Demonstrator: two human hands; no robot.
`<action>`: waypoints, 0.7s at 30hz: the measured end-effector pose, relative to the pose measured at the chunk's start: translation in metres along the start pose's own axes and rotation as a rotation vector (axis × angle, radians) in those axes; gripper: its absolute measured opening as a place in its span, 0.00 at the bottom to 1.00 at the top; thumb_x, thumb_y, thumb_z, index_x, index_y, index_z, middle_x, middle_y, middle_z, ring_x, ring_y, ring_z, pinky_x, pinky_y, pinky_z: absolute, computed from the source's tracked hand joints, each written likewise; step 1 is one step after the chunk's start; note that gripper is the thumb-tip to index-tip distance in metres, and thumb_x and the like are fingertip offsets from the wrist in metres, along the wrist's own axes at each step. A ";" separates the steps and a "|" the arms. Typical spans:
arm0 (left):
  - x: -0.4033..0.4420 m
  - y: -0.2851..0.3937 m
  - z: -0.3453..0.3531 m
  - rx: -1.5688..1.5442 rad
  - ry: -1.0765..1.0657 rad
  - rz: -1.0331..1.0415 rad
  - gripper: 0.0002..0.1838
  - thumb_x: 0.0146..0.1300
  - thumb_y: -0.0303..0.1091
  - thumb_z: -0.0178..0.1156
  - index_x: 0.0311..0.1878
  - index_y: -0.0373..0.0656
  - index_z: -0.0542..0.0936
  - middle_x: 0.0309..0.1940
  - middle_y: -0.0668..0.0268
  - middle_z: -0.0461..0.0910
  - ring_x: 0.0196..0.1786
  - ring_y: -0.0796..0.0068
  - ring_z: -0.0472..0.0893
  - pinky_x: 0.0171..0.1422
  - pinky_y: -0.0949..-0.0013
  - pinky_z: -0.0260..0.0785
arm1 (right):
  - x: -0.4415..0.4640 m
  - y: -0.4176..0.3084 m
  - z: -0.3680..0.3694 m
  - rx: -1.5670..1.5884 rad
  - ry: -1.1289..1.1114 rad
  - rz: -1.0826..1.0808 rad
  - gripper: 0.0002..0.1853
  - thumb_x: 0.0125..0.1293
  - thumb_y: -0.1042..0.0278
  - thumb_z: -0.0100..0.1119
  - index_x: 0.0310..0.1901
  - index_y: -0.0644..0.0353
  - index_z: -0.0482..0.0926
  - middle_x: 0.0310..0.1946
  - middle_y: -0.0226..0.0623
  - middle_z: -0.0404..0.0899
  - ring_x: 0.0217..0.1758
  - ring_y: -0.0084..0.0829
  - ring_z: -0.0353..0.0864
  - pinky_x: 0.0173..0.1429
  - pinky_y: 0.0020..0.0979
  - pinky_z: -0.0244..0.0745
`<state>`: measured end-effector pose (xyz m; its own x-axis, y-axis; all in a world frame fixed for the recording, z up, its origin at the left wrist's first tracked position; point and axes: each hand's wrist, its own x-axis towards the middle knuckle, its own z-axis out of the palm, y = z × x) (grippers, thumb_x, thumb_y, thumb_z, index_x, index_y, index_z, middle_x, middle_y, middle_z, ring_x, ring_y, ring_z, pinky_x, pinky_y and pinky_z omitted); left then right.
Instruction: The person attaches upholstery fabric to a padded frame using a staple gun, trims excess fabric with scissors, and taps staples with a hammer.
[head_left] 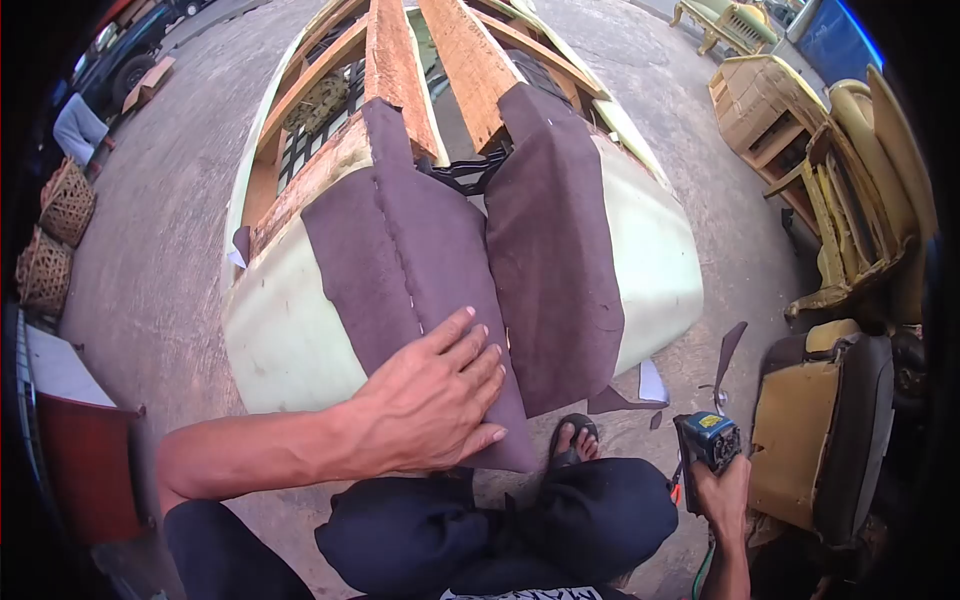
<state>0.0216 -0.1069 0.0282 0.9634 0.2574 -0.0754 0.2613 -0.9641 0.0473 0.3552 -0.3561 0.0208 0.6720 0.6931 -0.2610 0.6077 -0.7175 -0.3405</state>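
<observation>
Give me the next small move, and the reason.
Probably smooth the dark purple-brown fabric panel with the left hand: that hand lies on it, and the panel's outer edge runs unevenly over the pale green padding. The blue-and-black handheld tool in the right hand is held off to the side.

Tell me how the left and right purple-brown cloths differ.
The left cloth has a rough seam line running down it; the right cloth shows none. The left cloth lies under the person's left hand, while no hand touches the right cloth. The left cloth's lower tip reaches nearer the person than the right cloth's. Both share a similar colour, with pale padding beside them.
</observation>
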 end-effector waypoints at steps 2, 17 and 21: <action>0.022 0.007 0.000 0.034 -0.222 0.064 0.39 0.74 0.59 0.47 0.67 0.28 0.75 0.70 0.45 0.73 0.74 0.45 0.71 0.84 0.47 0.50 | 0.008 0.034 0.034 0.188 0.021 0.189 0.11 0.53 0.70 0.61 0.34 0.72 0.81 0.23 0.39 0.80 0.25 0.28 0.79 0.32 0.38 0.73; 0.036 0.058 0.048 0.520 -0.217 0.196 0.27 0.65 0.43 0.51 0.57 0.30 0.82 0.61 0.42 0.79 0.67 0.39 0.77 0.73 0.45 0.68 | 0.044 0.058 0.173 0.653 -0.370 0.252 0.11 0.52 0.68 0.67 0.27 0.70 0.81 0.19 0.34 0.78 0.21 0.25 0.77 0.28 0.33 0.72; 0.022 0.063 0.050 0.560 -0.238 0.279 0.28 0.61 0.41 0.52 0.58 0.32 0.84 0.67 0.51 0.78 0.72 0.45 0.73 0.80 0.48 0.62 | 0.059 0.053 0.183 0.621 -0.519 0.218 0.12 0.50 0.68 0.67 0.22 0.70 0.80 0.17 0.34 0.76 0.20 0.22 0.74 0.26 0.33 0.69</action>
<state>0.0562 -0.1656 -0.0198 0.9340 0.0337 -0.3556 -0.1285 -0.8971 -0.4226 0.3495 -0.3402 -0.1775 0.3748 0.5967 -0.7096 0.0411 -0.7753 -0.6302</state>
